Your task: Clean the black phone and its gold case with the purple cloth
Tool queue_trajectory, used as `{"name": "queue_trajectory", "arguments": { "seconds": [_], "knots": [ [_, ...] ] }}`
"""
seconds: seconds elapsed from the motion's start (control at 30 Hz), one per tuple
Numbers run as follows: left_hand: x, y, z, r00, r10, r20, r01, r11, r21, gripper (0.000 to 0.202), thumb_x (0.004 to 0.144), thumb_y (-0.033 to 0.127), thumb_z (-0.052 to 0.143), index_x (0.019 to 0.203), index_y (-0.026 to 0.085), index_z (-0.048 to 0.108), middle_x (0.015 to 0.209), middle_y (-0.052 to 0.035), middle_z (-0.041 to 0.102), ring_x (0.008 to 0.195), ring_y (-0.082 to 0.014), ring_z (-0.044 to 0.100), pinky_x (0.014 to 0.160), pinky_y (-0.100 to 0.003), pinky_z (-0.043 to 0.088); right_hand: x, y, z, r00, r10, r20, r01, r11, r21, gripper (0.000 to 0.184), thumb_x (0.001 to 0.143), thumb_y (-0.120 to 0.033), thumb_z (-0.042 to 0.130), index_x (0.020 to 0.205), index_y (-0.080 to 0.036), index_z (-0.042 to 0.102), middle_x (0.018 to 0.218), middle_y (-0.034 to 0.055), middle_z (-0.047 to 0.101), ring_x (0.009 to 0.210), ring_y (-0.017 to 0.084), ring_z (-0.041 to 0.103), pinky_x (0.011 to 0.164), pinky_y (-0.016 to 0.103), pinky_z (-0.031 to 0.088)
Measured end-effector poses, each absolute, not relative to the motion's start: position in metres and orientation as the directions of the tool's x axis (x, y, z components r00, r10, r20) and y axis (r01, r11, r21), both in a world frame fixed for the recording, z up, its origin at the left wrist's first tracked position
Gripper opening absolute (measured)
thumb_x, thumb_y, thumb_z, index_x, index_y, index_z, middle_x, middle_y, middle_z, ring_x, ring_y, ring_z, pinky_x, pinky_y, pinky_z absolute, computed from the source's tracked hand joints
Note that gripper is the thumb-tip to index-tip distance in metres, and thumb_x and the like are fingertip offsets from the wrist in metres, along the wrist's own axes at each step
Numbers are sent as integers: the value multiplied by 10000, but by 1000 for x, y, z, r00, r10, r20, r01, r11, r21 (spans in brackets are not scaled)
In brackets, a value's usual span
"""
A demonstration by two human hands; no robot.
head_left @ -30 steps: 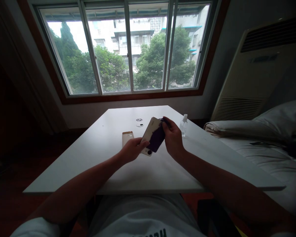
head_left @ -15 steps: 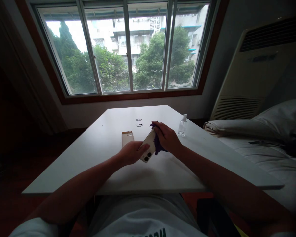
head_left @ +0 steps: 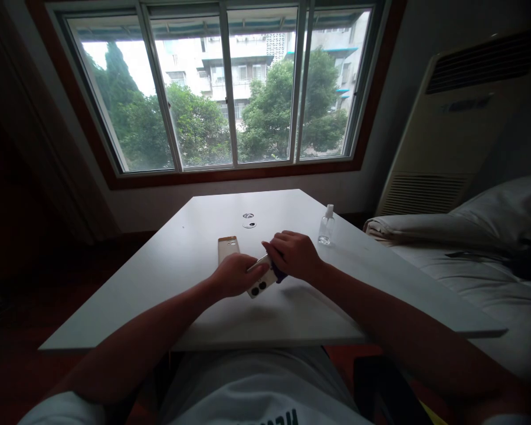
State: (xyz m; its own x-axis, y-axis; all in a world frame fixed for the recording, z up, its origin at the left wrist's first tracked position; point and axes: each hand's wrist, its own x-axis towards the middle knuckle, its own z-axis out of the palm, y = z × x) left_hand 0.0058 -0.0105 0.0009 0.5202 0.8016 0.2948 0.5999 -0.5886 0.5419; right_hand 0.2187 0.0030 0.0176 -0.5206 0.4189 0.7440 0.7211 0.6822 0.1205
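A pale smartphone [head_left: 265,281] is tilted above the table, its dark camera lenses low and toward me. My left hand [head_left: 235,275] is closed round the phone's left side, thumb across its back. Over the phone's far right part, my right hand [head_left: 294,254] is closed on a dark purple cloth [head_left: 279,274] pressed against it. Most of the cloth is hidden under my fingers. Just beyond my left hand lies a clear phone case [head_left: 228,247] with a brownish top edge, partly covered by that hand.
On the white table [head_left: 159,295], a clear spray bottle [head_left: 325,226] with a little liquid stands at the right. Two small round items [head_left: 249,221] lie farther back. A bed [head_left: 446,260] adjoins the right side, and a window [head_left: 230,88] faces me.
My right hand and the cloth have moved down and slightly left along the phone. The phone's lens end has shifted a little left and down, and less cloth shows.
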Motion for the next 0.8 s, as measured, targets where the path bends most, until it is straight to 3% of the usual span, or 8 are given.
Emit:
{"name": "queue_trajectory", "arguments": {
  "seconds": [0.13,0.27,0.4,0.53,0.63,0.8],
  "knots": [
    [11,-17,2,562,767,310,574,-632,522,535,948,532,476,592,140,549,546,-14,512,510,-95,415,486,-240,232,222,3,14,-511,400,761,728,672,135,436,1004,-339,486,620,-154,579,577,12,590,527,99,460,580,291,266],
    [12,-21,7,605,737,301,518,-652,554,474,953,501,485,674,143,622,618,-26,586,546,-106,476,494,-230,273,228,4,17,-423,404,811,755,652,70,480,996,-334,492,554,-152,537,518,4,549,495,92,448,572,285,253],
    [10,-22,10,648,703,294,437,-659,612,374,937,495,535,937,157,695,813,-47,690,663,-140,583,555,-223,376,236,6,25,-192,467,863,802,581,-136,564,1013,-389,451,501,-154,472,458,-4,461,439,84,372,539,273,248],
    [11,-21,3,612,733,295,476,-640,603,436,979,522,452,896,151,668,812,-63,695,688,-155,609,584,-233,407,241,11,31,11,517,856,816,491,-306,630,1016,-452,429,460,-159,391,411,-14,373,400,78,339,510,269,238],
    [13,-21,-2,605,730,319,485,-655,580,468,1021,493,364,879,155,655,820,-62,703,689,-148,619,612,-235,419,240,13,29,3,526,850,833,468,-293,632,1014,-467,428,463,-156,430,406,-14,398,388,75,354,500,263,237],
    [12,-22,-1,571,723,389,500,-682,534,453,1033,466,350,871,157,639,818,-55,703,666,-139,612,624,-240,412,233,10,22,-152,487,860,846,514,-142,624,1020,-440,422,474,-148,500,427,1,465,408,76,373,517,266,241]
  ]
}}
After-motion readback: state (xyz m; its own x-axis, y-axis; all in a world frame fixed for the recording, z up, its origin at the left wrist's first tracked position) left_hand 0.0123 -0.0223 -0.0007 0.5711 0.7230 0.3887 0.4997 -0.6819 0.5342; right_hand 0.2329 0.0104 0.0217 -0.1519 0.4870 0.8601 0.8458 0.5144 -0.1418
